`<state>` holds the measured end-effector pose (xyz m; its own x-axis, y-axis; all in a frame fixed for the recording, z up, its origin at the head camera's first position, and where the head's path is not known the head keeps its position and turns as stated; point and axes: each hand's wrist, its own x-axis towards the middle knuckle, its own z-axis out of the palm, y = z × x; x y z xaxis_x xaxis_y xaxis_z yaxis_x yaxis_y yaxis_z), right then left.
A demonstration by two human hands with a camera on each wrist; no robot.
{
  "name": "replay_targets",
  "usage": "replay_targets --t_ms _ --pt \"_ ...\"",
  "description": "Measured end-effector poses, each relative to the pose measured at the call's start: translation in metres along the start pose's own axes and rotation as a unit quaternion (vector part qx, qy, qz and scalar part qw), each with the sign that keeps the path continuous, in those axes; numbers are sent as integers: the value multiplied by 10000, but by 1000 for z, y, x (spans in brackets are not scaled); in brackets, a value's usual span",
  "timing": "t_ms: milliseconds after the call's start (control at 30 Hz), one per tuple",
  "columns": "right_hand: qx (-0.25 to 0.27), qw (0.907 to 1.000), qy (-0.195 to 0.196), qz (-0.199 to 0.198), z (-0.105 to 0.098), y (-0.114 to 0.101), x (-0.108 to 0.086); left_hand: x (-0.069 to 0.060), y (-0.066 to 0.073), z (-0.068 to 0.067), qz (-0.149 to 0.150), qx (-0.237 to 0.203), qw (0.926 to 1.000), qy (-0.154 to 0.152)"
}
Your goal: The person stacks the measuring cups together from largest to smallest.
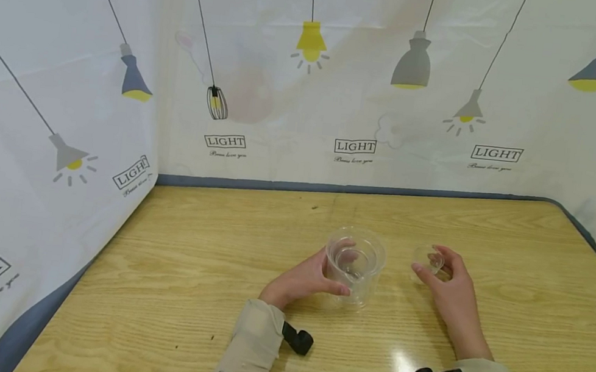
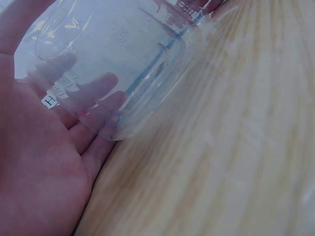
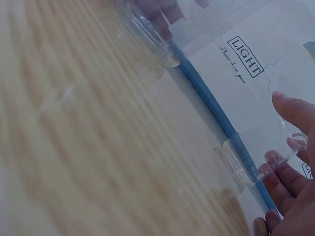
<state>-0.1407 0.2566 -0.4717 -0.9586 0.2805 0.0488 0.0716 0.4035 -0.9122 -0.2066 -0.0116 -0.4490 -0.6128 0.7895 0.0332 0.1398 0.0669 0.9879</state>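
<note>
A large clear plastic beaker [image 1: 367, 280] stands upright near the middle of the table. My left hand [image 1: 310, 273] grips its left side, with the thumb at the front and the fingers round the back. In the left wrist view those fingers show through the transparent wall of the large beaker [image 2: 123, 54]. To the right, my right hand [image 1: 454, 287] holds a small clear beaker [image 1: 424, 260] between thumb and fingers. Printed graduation marks show on the small beaker [image 3: 241, 160] in the right wrist view. Whether the small beaker touches the table cannot be told.
The wooden table [image 1: 187, 241] carries a few small dark specks. A white cloth backdrop [image 1: 279, 104] printed with lamps and the word LIGHT rises behind the table and along both sides. Black wrist cameras [image 1: 302, 341] sit on both sleeves.
</note>
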Motion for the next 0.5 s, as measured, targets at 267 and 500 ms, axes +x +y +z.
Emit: replay_targets --t_ms 267,500 --pt "24 10000 -21 8 -1 -4 -1 4 -10 -2 15 -23 10000 3" --pt "21 10000 -32 6 1 -2 0 9 -25 -4 53 57 9999 101"
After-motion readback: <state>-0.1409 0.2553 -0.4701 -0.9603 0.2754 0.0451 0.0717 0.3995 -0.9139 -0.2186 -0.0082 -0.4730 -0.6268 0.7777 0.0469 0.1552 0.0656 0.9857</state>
